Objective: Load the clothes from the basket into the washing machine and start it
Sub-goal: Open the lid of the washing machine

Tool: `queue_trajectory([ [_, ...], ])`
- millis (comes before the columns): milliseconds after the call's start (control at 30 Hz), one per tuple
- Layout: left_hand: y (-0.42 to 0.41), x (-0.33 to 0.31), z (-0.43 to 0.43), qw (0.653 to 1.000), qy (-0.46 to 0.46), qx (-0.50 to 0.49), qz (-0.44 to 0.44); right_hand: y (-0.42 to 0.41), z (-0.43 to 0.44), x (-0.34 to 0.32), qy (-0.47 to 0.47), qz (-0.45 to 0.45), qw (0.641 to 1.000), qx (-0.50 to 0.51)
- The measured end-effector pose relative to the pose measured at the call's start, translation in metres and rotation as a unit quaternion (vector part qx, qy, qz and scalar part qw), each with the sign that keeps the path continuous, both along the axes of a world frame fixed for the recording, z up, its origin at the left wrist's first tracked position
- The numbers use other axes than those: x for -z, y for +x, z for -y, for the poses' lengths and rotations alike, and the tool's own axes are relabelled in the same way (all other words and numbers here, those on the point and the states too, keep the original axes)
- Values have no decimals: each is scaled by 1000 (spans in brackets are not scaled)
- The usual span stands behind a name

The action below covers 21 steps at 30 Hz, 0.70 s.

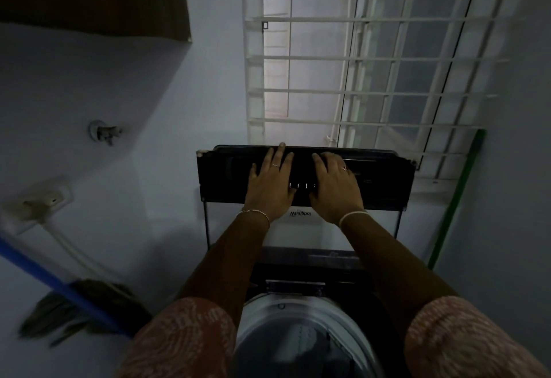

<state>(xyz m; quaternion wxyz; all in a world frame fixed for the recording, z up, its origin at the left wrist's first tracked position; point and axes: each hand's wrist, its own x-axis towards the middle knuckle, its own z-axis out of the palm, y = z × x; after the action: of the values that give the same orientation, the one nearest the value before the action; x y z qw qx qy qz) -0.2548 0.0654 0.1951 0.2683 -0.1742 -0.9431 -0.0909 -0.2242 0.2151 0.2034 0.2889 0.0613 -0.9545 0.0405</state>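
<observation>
The drum (260, 315) stands open at 6 o'clock; clothes and basket are out of view. The raised lid (226, 168), at 12 o'clock from the drum, looks stiff, smooth and hinged, and probably swings heavily, so it is best held by its upper edge. The left hand (269, 186) and right hand (335, 189) lie flat on it, fingers (280, 153) nearly straight, gripping nothing. Window bars (357, 58) at 12, broom (74, 309) at 8.

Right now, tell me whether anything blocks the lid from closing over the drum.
Only the person's forearms: they reach across the open drum to the raised lid, where the left hand and right hand rest on its dark upper band. Nothing else shows on the visible rim; its near part is out of frame.
</observation>
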Motion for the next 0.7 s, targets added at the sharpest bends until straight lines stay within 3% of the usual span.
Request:
queue_trajectory([
  [367, -45, -1, -10, 993, 24, -14, 116, -49, -11, 3, -15, 79, 997, -12],
  [700, -85, 4, -17, 991, 14, -31, 133, -93, -18, 15, -4, 96, 995, -8],
])
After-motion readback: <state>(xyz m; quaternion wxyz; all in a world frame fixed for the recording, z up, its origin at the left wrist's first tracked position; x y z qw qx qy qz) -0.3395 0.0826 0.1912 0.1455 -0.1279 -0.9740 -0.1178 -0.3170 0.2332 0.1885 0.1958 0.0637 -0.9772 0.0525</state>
